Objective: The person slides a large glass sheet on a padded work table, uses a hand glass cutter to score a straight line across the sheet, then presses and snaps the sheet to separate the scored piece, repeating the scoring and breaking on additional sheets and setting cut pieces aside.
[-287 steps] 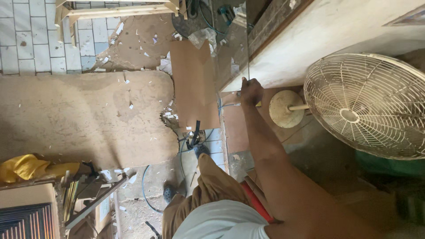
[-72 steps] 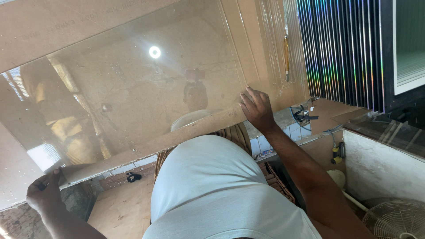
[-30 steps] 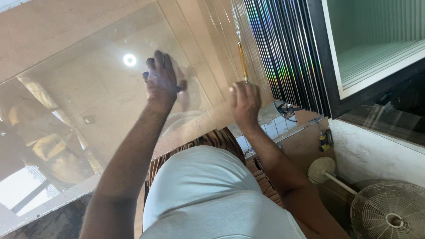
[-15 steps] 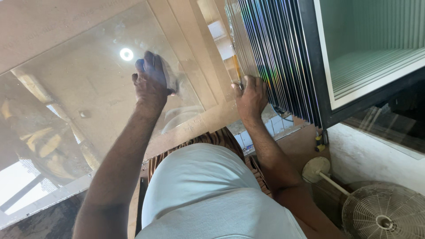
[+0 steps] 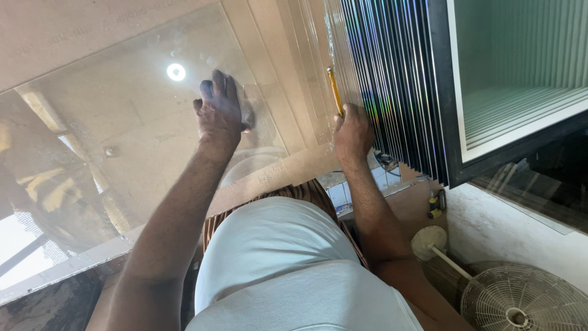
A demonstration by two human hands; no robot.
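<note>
A large clear glass sheet (image 5: 122, 141) leans against a brown board in front of me and mirrors a ceiling light. My left hand (image 5: 220, 113) lies flat on its upper right part, fingers spread, holding nothing. At the sheet's right edge my right hand (image 5: 354, 130) is closed around a thin yellow stick-like tool (image 5: 334, 91) that points upward along the edge. I cannot tell what kind of tool it is.
A stack of dark upright sheets (image 5: 392, 86) with rainbow-tinted edges stands just right of my right hand. Beyond it is a black-framed panel (image 5: 520, 79). A pedestal fan (image 5: 520, 300) lies at the lower right by a white wall (image 5: 508, 233).
My left hand left the sheet's lower left corner and now presses flat on the glass. My right hand slid right to the sheet's edge, where the yellow tool now shows.
</note>
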